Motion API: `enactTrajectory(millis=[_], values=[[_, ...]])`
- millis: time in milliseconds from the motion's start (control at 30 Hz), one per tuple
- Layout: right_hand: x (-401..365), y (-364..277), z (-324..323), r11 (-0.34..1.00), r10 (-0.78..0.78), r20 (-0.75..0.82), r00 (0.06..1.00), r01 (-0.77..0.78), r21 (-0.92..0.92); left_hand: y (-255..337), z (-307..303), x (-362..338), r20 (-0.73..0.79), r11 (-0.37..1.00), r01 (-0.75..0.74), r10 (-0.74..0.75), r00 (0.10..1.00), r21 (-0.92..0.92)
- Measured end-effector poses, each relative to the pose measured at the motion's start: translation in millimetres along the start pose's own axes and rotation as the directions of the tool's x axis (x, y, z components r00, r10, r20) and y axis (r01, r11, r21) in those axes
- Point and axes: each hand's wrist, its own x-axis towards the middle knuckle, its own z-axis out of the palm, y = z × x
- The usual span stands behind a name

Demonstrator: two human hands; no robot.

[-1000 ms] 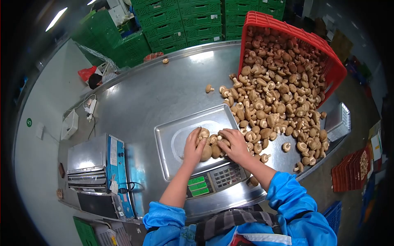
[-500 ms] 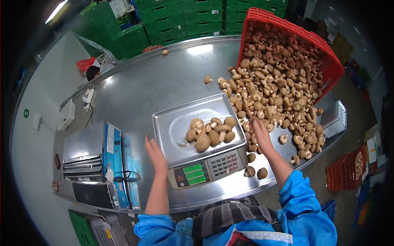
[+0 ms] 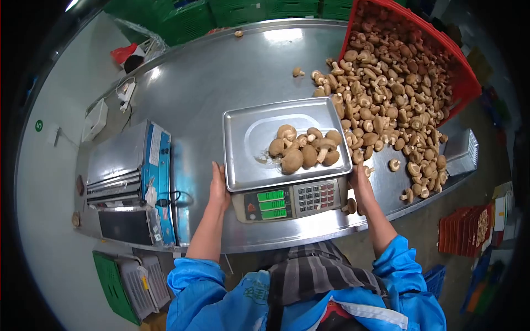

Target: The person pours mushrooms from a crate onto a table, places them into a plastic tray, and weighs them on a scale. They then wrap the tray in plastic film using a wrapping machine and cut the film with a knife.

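Shifting inward, left hand (image 3: pixel 218 190) and right hand (image 3: pixel 361 187) flanked digital scale (image 3: pixel 291 199), fingers extended, grip unclear, shiitakes (image 3: pixel 292 160) between, red crate (image 3: pixel 465 91) beyond.

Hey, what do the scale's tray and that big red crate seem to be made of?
The scale's tray looks like bare metal, probably stainless steel: grey, with soft reflections. The red crate looks like moulded plastic, fairly smooth, judging by its even colour and broad rim.

The mushrooms (image 3: pixel 292 161) are brown with pale stems (image 3: pixel 321 156); the tray (image 3: pixel 248 124) is shiny silver; the scale (image 3: pixel 291 202) has 3 little green screens (image 3: pixel 273 204); the big crate (image 3: pixel 464 63) is red; the sleeves (image 3: pixel 193 271) are bright blue; the apron (image 3: pixel 309 271) is black with grey stripes; the white wall (image 3: pixel 69 60) has a round green sticker (image 3: pixel 38 126).
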Motion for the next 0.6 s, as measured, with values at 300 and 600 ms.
enactTrajectory(millis=[300,600], values=[[-19,-30,-16,0.863,-0.499,-0.166,0.851,0.505,-0.007,-45,-38,-18,-0.08,0.877,-0.383,0.421,0.903,0.289],[-102,24,299,0.988,0.152,0.817,0.557,-0.103,-0.114,138,-304,-123,-0.376,0.372,-0.512,0.921,0.101,0.775]])
